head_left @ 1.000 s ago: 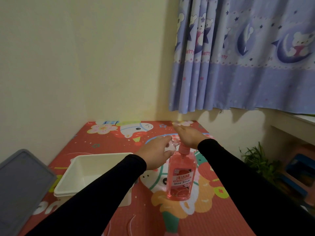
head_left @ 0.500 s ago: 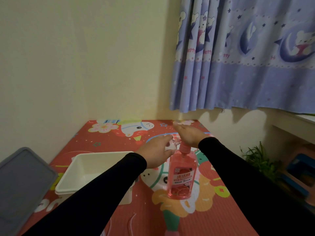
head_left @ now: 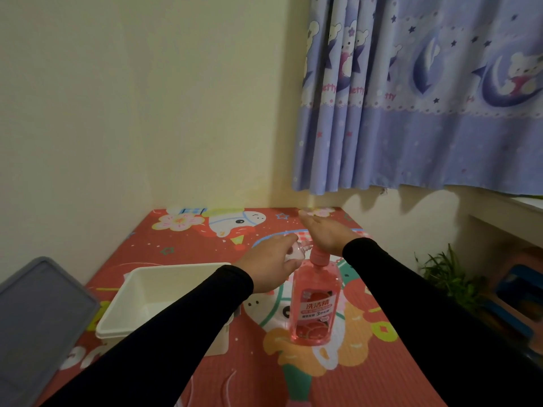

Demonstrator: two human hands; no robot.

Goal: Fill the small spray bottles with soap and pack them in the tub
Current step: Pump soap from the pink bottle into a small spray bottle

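Two black-sleeved arms reach up from the bottom edge past a white tub (head_left: 141, 292) at lower left; at centre the left hand (head_left: 269, 267) curls round a small clear spray bottle (head_left: 295, 251), light, likely slippery, best gripped round its body, while the flat-fingered right hand (head_left: 324, 235) presses the pink soap bottle (head_left: 316, 306) pump.

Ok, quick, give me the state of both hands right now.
Left hand: closed around a small clear bottle, held beside the pump.
Right hand: open, palm pressing down on the pink soap bottle pump.
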